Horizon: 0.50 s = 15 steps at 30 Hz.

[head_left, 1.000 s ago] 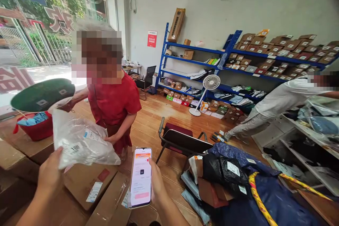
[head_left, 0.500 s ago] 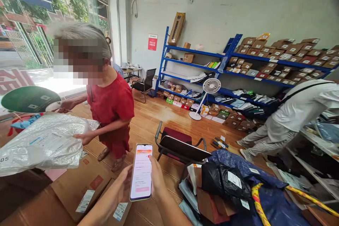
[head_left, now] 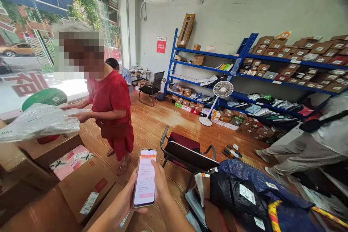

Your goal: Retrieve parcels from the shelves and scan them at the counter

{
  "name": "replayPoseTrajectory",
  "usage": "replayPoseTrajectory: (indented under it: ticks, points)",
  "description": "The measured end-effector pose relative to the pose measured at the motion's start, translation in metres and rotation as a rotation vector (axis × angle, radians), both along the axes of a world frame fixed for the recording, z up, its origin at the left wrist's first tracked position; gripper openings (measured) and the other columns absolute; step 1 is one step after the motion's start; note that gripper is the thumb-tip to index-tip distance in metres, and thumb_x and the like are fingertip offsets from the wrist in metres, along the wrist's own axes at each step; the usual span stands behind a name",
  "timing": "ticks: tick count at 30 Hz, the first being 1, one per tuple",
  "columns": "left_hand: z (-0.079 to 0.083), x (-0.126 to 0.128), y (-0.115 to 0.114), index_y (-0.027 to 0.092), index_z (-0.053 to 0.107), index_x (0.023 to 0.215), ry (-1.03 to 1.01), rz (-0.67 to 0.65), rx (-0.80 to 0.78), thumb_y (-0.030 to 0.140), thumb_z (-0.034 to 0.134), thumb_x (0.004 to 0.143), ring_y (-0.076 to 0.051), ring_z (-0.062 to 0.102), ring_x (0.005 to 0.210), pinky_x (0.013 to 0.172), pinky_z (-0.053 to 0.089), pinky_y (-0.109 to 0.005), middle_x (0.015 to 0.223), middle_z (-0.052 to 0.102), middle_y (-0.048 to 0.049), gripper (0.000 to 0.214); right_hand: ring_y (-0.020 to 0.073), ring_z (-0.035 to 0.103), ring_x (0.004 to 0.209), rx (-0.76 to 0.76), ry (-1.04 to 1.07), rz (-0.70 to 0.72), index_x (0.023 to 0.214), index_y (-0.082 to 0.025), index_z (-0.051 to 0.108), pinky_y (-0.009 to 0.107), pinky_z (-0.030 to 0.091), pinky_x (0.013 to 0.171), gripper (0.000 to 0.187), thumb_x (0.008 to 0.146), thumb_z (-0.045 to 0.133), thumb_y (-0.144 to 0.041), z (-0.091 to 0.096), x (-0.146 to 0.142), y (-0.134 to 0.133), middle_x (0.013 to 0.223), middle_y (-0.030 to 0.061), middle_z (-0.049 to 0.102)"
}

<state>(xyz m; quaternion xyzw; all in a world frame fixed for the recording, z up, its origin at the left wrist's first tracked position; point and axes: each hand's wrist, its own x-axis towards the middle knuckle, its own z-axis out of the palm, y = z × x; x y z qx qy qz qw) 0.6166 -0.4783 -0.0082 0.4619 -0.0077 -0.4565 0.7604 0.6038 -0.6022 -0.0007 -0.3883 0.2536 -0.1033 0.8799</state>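
Observation:
A smartphone (head_left: pixel 145 181) with a lit white and orange screen is upright between my hands at the lower middle of the head view. My left hand (head_left: pixel 127 194) wraps its left edge, with fingertips showing beneath the bottom end. On the right edge, my right hand (head_left: pixel 160 179) grips the phone, its thumb over the upper right of the screen; the other fingers are hidden behind. Text on the screen is too small to read. To the left, a person in red (head_left: pixel 110 94) holds a large plastic-wrapped parcel (head_left: pixel 46 119) and a green round fan (head_left: pixel 46 98).
Cardboard boxes (head_left: pixel 84 188) fill the lower left. A chair (head_left: pixel 187 148) stands just beyond the phone. Black-wrapped parcels (head_left: pixel 236 195) lie at the lower right. Blue shelves (head_left: pixel 203 53) with packages line the wall, a standing fan (head_left: pixel 223 90) before them. Another person (head_left: pixel 320 137) bends at the right.
The view has shifted slightly, moving the room rightward. The person in red has drawn both hands onto the parcel, and it lies flatter. My right thumb has moved slightly over the screen.

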Motion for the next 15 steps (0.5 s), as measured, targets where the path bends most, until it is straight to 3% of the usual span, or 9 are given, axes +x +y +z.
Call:
replayPoseTrajectory:
  ticks: [8, 12, 15]
  points:
    - [0.003, -0.003, 0.004, 0.042, 0.02, 0.151, -0.021, -0.006, 0.048, 0.063, 0.059, 0.081, -0.025, 0.066, 0.087, 0.05, 0.05, -0.026, 0.135, 0.058, -0.0098, 0.083, 0.0171, 0.061, 0.06, 0.0, -0.031, 0.052, 0.076, -0.017, 0.06, 0.029, 0.047, 0.059, 0.057, 0.052, 0.078, -0.065, -0.006, 0.0, 0.003, 0.065, 0.002, 0.066]
    - [0.007, -0.005, 0.009, 0.043, 0.015, 0.152, -0.039, -0.007, 0.034, 0.053, 0.065, 0.081, -0.026, 0.066, 0.093, 0.052, 0.053, -0.026, 0.138, 0.055, -0.0095, 0.088, 0.0166, 0.061, 0.061, -0.003, -0.046, 0.074, 0.079, -0.017, 0.06, 0.028, 0.047, 0.06, 0.062, 0.046, 0.083, -0.064, -0.009, 0.001, 0.008, 0.065, 0.0, 0.065]
    - [0.012, -0.007, 0.012, 0.044, 0.011, 0.152, -0.051, -0.001, 0.037, 0.043, 0.067, 0.081, -0.027, 0.066, 0.095, 0.052, 0.054, -0.027, 0.14, 0.054, -0.0084, 0.09, 0.0158, 0.059, 0.062, -0.018, -0.05, 0.069, 0.079, -0.018, 0.06, 0.027, 0.046, 0.06, 0.061, 0.054, 0.075, -0.071, -0.013, -0.003, 0.01, 0.065, -0.0005, 0.064]
